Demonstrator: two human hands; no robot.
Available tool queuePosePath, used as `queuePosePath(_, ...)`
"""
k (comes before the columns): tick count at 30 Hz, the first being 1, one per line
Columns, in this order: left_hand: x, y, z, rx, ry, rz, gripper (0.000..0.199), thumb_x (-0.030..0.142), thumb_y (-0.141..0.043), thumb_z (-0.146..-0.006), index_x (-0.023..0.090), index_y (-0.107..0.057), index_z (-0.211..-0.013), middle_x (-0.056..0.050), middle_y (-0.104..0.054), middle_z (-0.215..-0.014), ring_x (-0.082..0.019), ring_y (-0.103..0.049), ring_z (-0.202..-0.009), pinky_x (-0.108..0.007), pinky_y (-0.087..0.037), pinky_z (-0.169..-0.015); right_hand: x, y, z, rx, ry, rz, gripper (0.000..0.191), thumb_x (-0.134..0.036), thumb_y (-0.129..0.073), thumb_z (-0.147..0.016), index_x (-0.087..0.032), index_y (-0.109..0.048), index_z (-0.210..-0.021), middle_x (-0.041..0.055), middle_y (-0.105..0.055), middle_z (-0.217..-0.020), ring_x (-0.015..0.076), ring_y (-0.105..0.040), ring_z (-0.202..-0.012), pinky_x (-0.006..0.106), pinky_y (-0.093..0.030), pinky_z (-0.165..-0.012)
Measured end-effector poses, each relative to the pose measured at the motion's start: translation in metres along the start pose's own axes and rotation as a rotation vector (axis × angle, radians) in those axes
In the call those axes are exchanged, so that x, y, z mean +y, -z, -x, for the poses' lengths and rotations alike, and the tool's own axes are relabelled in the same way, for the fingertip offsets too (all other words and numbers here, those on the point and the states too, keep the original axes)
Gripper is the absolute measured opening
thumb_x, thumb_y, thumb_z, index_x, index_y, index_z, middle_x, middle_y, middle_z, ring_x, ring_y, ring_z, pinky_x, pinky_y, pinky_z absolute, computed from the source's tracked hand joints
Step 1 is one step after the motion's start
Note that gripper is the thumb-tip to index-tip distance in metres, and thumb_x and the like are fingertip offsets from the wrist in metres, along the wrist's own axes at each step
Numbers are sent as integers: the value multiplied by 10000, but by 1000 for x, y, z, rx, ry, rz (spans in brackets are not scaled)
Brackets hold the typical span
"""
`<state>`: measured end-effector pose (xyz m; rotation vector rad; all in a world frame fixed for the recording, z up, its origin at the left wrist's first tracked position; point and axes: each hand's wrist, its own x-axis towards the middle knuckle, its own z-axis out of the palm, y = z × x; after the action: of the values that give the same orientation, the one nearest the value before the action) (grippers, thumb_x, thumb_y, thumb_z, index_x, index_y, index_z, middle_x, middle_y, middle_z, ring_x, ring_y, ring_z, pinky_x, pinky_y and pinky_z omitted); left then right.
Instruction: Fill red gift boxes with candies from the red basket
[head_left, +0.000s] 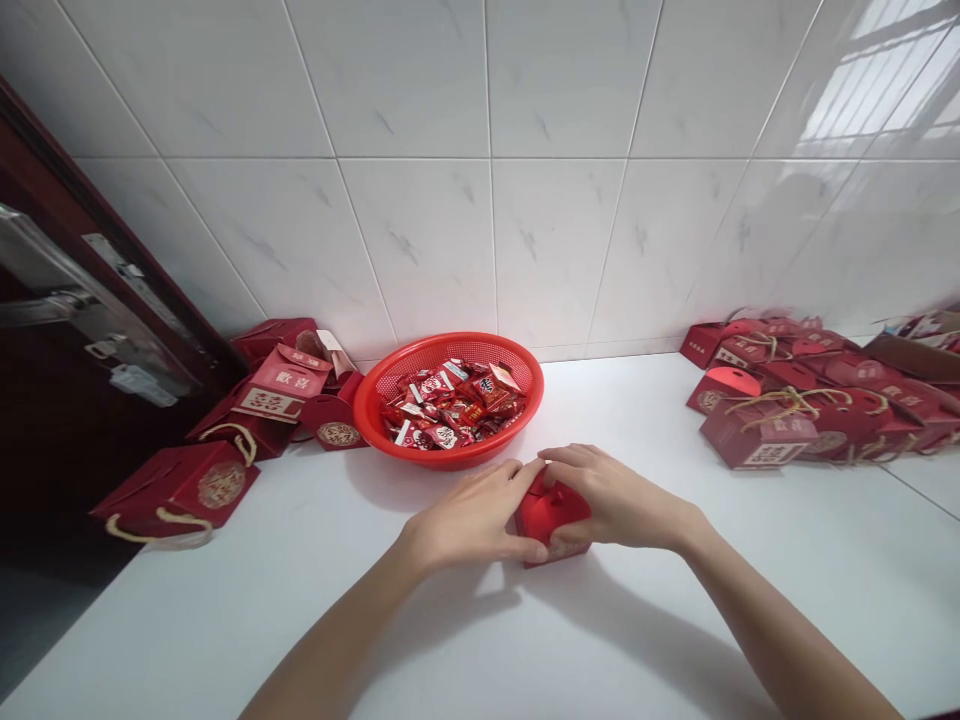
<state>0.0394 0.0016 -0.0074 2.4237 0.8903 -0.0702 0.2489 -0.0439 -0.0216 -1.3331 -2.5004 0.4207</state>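
Note:
A small red gift box (551,512) sits on the white tabletop, with both hands around it. My left hand (480,512) grips its left side, the thumb along the front and the fingers at the back. On the other side my right hand (592,492) curls over the right and top, its fingertips close to those of the left. The inside of the box is partly hidden by the fingers. Just behind stands a red plastic basket (448,458) holding several wrapped candies (457,405).
At the left lie several red gift boxes with rope handles (184,485), near a dark door with a metal handle (52,305). More red boxes (810,390) are heaped at the right. A tiled wall (420,200) borders the back of the white table (300,600).

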Motion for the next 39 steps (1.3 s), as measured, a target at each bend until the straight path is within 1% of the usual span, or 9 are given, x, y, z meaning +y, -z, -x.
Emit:
queuePosePath(5, 1, 3, 3, -16, 16, 28, 683, 490, -698, -769, 270, -475, -1376, -94, -572, -1357, -327, -526, -1279, -377, -453, -972, -9, -31, 11, 172, -83, 139, 789, -568, -817, -718, -199, -482, -1330, 229, -534, -1402, 396, -526, -1295, 621, -391, -1074)
queuePosePath(8, 2, 5, 4, -5, 43, 23, 692, 494, -648, -811, 258, -424, -1422, -111, -562, -1387, -332, -507, -1309, -394, -438, -994, -14, -57, 18, 254, -240, 196, 989, -583, -821, -699, -172, -357, -1469, 307, -365, -1532, 448, -444, -1373, 635, -418, -1047)
queuePosePath(13, 8, 4, 4, 25, 55, 32, 440, 484, -560, -867, 227, -539, -1223, -101, -638, -1210, -314, -608, -1142, -377, -466, -895, -32, -87, 25, 371, -445, 221, 919, -532, -754, -801, -228, -282, -1529, 297, -225, -1604, 448, -452, -1370, 578, -501, -963)
queuePosePath(16, 11, 4, 6, 21, 59, -11, 289, 471, -514, -889, 216, -557, -1017, -78, -644, -1059, -287, -626, -1014, -352, -465, -805, -40, -94, 26, 380, -490, 216, 819, -525, -709, -836, -233, -330, -1501, 286, -228, -1605, 460, -438, -1376, 597, -502, -951)
queuePosePath(19, 12, 2, 7, 8, 51, -59, 277, 482, -492, -911, 214, -546, -951, -63, -621, -992, -273, -609, -969, -340, -446, -764, -42, -96, 29, 410, -549, 210, 691, -472, -661, -875, -225, -395, -1463, 276, -291, -1578, 461, -426, -1384, 626, -473, -983)
queuePosePath(26, 10, -5, 7, -108, -169, 6, 471, 547, -561, -917, 255, -576, -1287, -93, -583, -1323, -295, -594, -1187, -365, -477, -952, -30, -83, 54, 491, -605, -57, 626, -448, -658, -838, -239, -505, -1408, 190, -525, -1399, 366, -583, -1222, 488, -571, -900)
queuePosePath(30, 8, -2, 12, -112, -203, -33, 621, 578, -554, -926, 272, -480, -1461, -118, -336, -1625, -345, -438, -1418, -417, -429, -1082, 1, -60, 98, 709, -618, -226, 556, -504, -631, -831, -239, -570, -1316, 127, -637, -1232, 289, -653, -1046, 443, -562, -902)
queuePosePath(35, -2, 8, 21, -19, -178, -82, 594, 598, -494, -957, 303, -484, -1472, -65, -302, -1648, -324, -396, -1459, -410, -432, -1113, 66, -17, 193, 979, -990, -29, 742, -615, -714, -660, -191, -609, -1260, 133, -685, -1080, 325, -650, -939, 460, -534, -824)
queuePosePath(39, -10, 15, 26, 48, -165, -112, 571, 587, -509, -955, 321, -509, -1460, -46, -328, -1636, -319, -419, -1446, -410, -437, -1119, 115, 15, 251, 1010, -1242, 203, 725, -591, -690, -668, -101, -640, -1200, 204, -692, -986, 357, -650, -885, 450, -490, -738)
